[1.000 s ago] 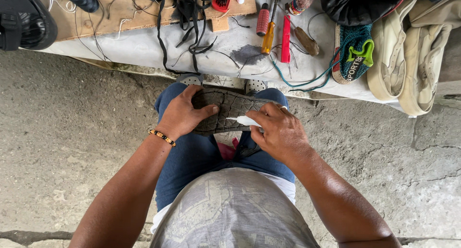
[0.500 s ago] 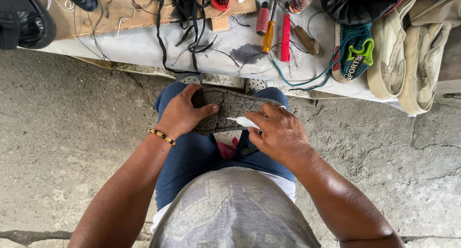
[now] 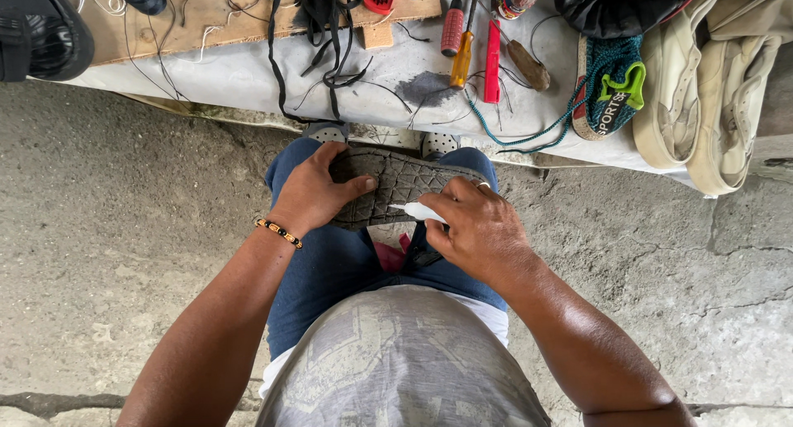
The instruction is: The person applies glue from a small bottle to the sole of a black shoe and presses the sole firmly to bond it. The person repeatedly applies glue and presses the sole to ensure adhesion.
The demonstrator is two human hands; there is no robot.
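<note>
A dark grey shoe sole [image 3: 405, 183] with a patterned tread lies across my knees, tread side up. My left hand [image 3: 318, 192] grips its left end, thumb pressed on the tread. My right hand [image 3: 475, 229] holds a small white tube [image 3: 419, 211] whose tip points left and touches the lower edge of the sole. A beaded bracelet [image 3: 278, 231] sits on my left wrist.
A grey cloth [image 3: 248, 76] on the concrete floor carries black laces [image 3: 318, 22], a wooden board [image 3: 215, 14], a red and yellow screwdriver [image 3: 457, 43], a red tool [image 3: 492, 59], a teal shoe [image 3: 611, 88], beige shoes [image 3: 710, 97] and a black shoe [image 3: 41, 30].
</note>
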